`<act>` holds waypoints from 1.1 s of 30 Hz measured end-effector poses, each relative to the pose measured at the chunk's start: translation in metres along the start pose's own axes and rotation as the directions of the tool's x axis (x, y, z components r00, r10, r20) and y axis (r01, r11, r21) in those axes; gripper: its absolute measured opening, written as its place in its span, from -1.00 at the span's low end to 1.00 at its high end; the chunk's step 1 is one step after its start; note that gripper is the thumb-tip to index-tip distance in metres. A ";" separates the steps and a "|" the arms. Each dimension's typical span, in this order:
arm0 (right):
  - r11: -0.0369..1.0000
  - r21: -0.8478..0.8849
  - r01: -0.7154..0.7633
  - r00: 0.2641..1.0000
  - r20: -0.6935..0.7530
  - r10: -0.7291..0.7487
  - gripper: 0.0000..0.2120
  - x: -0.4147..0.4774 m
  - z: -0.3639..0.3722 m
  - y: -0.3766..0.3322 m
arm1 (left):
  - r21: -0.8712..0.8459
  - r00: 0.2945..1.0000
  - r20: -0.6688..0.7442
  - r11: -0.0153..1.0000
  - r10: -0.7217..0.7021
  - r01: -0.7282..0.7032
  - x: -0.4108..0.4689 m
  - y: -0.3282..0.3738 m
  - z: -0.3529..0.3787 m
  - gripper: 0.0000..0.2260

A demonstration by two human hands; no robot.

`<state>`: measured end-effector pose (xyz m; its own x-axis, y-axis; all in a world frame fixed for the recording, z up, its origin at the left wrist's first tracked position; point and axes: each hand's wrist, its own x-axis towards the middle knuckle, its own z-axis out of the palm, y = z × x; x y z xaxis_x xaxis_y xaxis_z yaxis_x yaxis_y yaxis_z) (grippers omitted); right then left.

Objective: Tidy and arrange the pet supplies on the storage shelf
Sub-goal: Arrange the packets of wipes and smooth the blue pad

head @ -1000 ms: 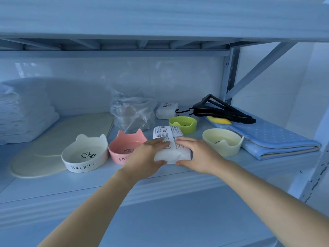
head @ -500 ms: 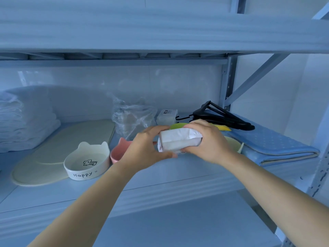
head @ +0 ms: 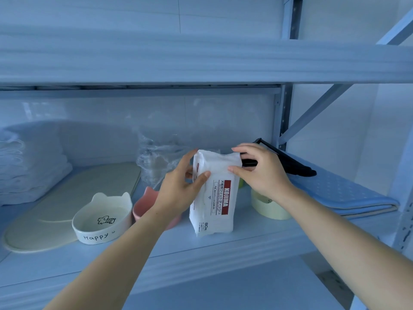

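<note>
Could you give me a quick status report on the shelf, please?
Both hands, left hand and right hand, grip wipes pack, upright at shelf front. Pink bowl, cream bowl flank it.

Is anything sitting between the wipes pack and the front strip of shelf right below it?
Nothing visible. Both hands, left hand and right hand, hold the wipes pack upright over bare shelf. The pink bowl lies to its left and the cream bowl to its right.

head-worn view, facing forward, close to shelf [head: 201, 249], hands foreground
</note>
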<state>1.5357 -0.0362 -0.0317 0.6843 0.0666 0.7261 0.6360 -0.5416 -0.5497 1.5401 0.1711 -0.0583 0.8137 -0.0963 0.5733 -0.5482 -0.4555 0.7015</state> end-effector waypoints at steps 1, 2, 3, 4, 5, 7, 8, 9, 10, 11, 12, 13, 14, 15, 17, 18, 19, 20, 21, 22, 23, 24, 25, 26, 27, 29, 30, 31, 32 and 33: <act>1.000 0.001 0.003 1.000 0.004 -0.003 -0.61 0.000 0.002 0.003 | -0.006 0.999 -0.004 0.999 -0.033 0.033 0.002 -0.003 0.002 -0.53; 1.000 -0.008 0.007 1.000 0.018 -0.007 -0.63 0.000 0.005 0.006 | -0.012 0.998 -0.008 0.998 -0.069 0.069 0.005 -0.006 0.004 -0.54; 1.000 -0.028 0.012 0.999 0.043 -0.011 -0.64 0.000 0.008 0.010 | -0.015 0.995 -0.015 0.995 -0.103 0.103 0.007 -0.009 0.005 -0.55; 0.998 -0.056 0.014 0.997 0.080 -0.009 -0.64 -0.001 0.012 0.013 | -0.016 0.991 -0.026 0.991 -0.131 0.130 0.009 -0.013 0.006 -0.56; 0.996 -0.089 0.014 0.992 0.126 -0.003 -0.64 -0.003 0.016 0.016 | -0.017 0.988 -0.035 0.989 -0.150 0.150 0.011 -0.016 0.006 -0.58; 0.988 -0.152 0.022 0.974 0.225 0.013 -0.61 -0.008 0.025 0.024 | 0.008 0.985 -0.040 0.986 -0.167 0.167 0.014 -0.022 0.008 -0.61; 0.984 -0.176 0.019 0.962 0.271 0.030 -0.59 -0.011 0.029 0.027 | 0.038 0.986 -0.033 0.986 -0.161 0.162 0.015 -0.024 0.010 -0.63; 0.981 -0.195 0.006 0.950 0.309 0.055 -0.56 -0.013 0.032 0.031 | 0.073 0.988 -0.021 0.986 -0.150 0.151 0.015 -0.027 0.012 -0.64; 0.977 -0.212 -0.012 0.938 0.337 0.085 -0.53 -0.015 0.036 0.034 | 0.099 0.990 -0.008 0.985 -0.141 0.141 0.015 -0.029 0.014 -0.64; 0.974 -0.225 -0.029 0.929 0.354 0.110 -0.51 -0.016 0.038 0.038 | 0.113 0.990 0.007 0.984 -0.143 0.141 0.014 -0.031 0.017 -0.62; 0.972 -0.231 -0.043 0.923 0.363 0.127 -0.53 -0.016 0.041 0.040 | 0.133 0.989 0.028 0.981 -0.146 0.141 0.012 -0.033 0.020 -0.61; 0.971 -0.234 -0.051 0.918 0.371 0.138 -0.57 -0.017 0.043 0.042 | 0.169 0.988 0.053 0.977 -0.144 0.133 0.010 -0.034 0.023 -0.61; 0.971 -0.234 -0.054 0.914 0.379 0.142 -0.62 -0.018 0.045 0.044 | 0.217 0.987 0.084 0.970 -0.134 0.113 0.007 -0.034 0.027 -0.63; 0.972 -0.228 -0.053 0.913 0.384 0.140 -0.67 -0.018 0.047 0.045 | 0.267 0.986 0.119 0.960 -0.114 0.079 0.003 -0.033 0.032 -0.64; 0.977 -0.210 -0.046 0.917 0.380 0.125 -0.73 -0.019 0.049 0.047 | 0.369 0.983 0.175 0.929 -0.062 -0.007 -0.001 -0.032 0.038 -0.64; 0.978 -0.203 -0.039 0.920 0.375 0.115 -0.75 -0.019 0.050 0.047 | 0.404 0.982 0.183 0.914 -0.050 -0.028 -0.002 -0.032 0.040 -0.63; 0.980 -0.197 -0.033 0.921 0.374 0.106 -0.77 -0.018 0.050 0.047 | 0.416 0.981 0.184 0.909 -0.055 -0.027 -0.001 -0.033 0.040 -0.64; 0.981 -0.191 -0.032 0.921 0.377 0.103 -0.78 -0.017 0.050 0.047 | 0.412 0.981 0.182 0.911 -0.065 -0.016 -0.001 -0.034 0.040 -0.64; 0.982 -0.184 -0.035 0.918 0.382 0.105 -0.79 -0.017 0.050 0.048 | 0.406 0.980 0.183 0.914 -0.075 -0.006 0.000 -0.035 0.038 -0.65; 0.983 -0.180 -0.042 0.915 0.387 0.110 -0.79 -0.016 0.050 0.048 | 0.405 0.979 0.186 0.915 -0.081 -0.002 0.001 -0.035 0.037 -0.66; 0.983 -0.176 -0.051 0.912 0.393 0.118 -0.79 -0.017 0.050 0.048 | 0.404 0.979 0.189 0.915 -0.079 -0.005 0.001 -0.035 0.035 -0.68; 0.984 -0.171 -0.059 0.910 0.395 0.123 -0.80 -0.017 0.050 0.049 | 0.401 0.979 0.191 0.916 -0.068 -0.014 0.002 -0.034 0.034 -0.69; 0.985 -0.161 -0.062 0.911 0.394 0.122 -0.80 -0.018 0.050 0.050 | 0.393 0.980 0.191 0.919 -0.054 -0.026 0.002 -0.033 0.034 -0.70; 0.987 -0.150 -0.060 0.913 0.391 0.116 -0.82 -0.019 0.049 0.051 | 0.381 0.981 0.193 0.924 -0.037 -0.040 0.002 -0.032 0.034 -0.72; 0.988 -0.142 -0.057 0.916 0.387 0.108 -0.83 -0.021 0.047 0.051 | 0.367 0.979 0.201 0.928 -0.017 -0.059 0.001 -0.031 0.034 -0.74; 0.991 -0.125 -0.042 0.920 0.383 0.087 -0.84 -0.023 0.044 0.052 | 0.346 0.970 0.243 0.933 0.014 -0.100 -0.001 -0.028 0.034 -0.77; 0.993 -0.116 -0.033 0.922 0.380 0.075 -0.84 -0.025 0.043 0.052 | 0.341 0.962 0.271 0.933 0.021 -0.117 -0.002 -0.026 0.034 -0.78; 0.994 -0.108 -0.031 0.925 0.374 0.070 -0.84 -0.026 0.043 0.052 | 0.340 0.955 0.296 0.931 0.028 -0.132 -0.004 -0.025 0.034 -0.78; 0.994 -0.102 -0.034 0.927 0.369 0.069 -0.84 -0.027 0.042 0.053 | 0.343 0.950 0.310 0.929 0.030 -0.141 -0.005 -0.023 0.035 -0.78; 0.994 -0.099 -0.037 0.928 0.367 0.071 -0.84 -0.028 0.042 0.053 | 0.349 0.950 0.312 0.926 0.028 -0.142 -0.007 -0.022 0.035 -0.77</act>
<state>1.5648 -0.0316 -0.0981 0.8106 0.3308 0.4832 0.5720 -0.6240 -0.5324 1.5535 0.1508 -0.0923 0.8177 -0.3800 0.4323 -0.5556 -0.7174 0.4203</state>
